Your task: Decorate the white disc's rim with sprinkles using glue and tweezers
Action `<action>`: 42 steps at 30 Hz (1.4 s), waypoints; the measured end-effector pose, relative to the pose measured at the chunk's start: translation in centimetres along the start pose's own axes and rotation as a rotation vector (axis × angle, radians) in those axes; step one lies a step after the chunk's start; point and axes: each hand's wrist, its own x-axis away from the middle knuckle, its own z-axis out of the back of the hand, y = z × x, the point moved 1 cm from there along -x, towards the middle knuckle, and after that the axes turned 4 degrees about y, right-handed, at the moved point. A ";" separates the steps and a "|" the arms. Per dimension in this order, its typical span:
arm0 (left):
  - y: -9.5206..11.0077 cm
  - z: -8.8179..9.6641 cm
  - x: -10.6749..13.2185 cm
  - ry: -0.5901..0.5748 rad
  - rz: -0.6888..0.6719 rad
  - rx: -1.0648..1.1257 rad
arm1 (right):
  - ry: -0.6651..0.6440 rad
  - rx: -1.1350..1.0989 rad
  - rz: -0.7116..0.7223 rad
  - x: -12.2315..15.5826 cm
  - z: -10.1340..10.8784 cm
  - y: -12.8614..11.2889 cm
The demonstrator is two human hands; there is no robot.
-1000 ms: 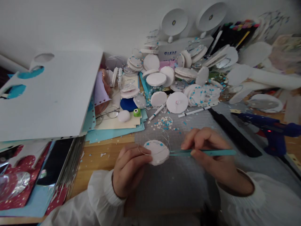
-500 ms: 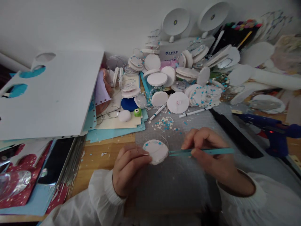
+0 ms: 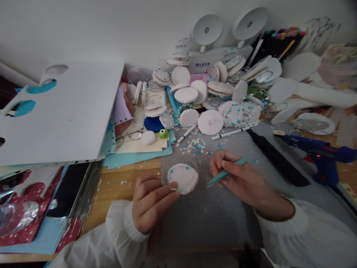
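Note:
My left hand [image 3: 150, 201] is closed on the near edge of a white round disc [image 3: 182, 178] dotted with small blue and white pieces, with a thin wire ring around it. The disc is tilted up over the grey cutting mat [image 3: 212, 219]. My right hand [image 3: 242, 182] pinches teal tweezers [image 3: 225, 173], whose tip points down-left and stands a little to the right of the disc, apart from it. A small heap of blue and white confetti [image 3: 196, 145] lies on the mat just beyond both hands.
A pile of white discs [image 3: 212, 93] fills the back of the desk. A blue glue gun [image 3: 320, 149] and a black ruler [image 3: 276, 158] lie to the right. A large white board [image 3: 61, 108] on stacked paper sits at the left. Two white pens [image 3: 228, 132] lie near the confetti.
My right hand drew the tweezers back from the disc's edge and tilted them so the tip points down-left. My left hand turned the disc slightly toward me.

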 end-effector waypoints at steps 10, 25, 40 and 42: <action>0.9 0.8 -1.8 -0.025 -0.131 -0.195 | 0.330 -0.234 0.016 -1.3 1.1 -0.5; -0.5 -1.0 -0.7 0.081 0.129 -0.096 | -0.006 0.575 0.312 0.2 -0.7 1.6; -1.4 -1.5 -0.6 -0.190 0.033 -0.085 | -0.484 0.144 0.007 1.7 -0.3 -1.3; -1.7 -2.0 -0.4 -0.235 0.044 -0.129 | -0.267 0.249 0.202 1.3 0.5 -1.9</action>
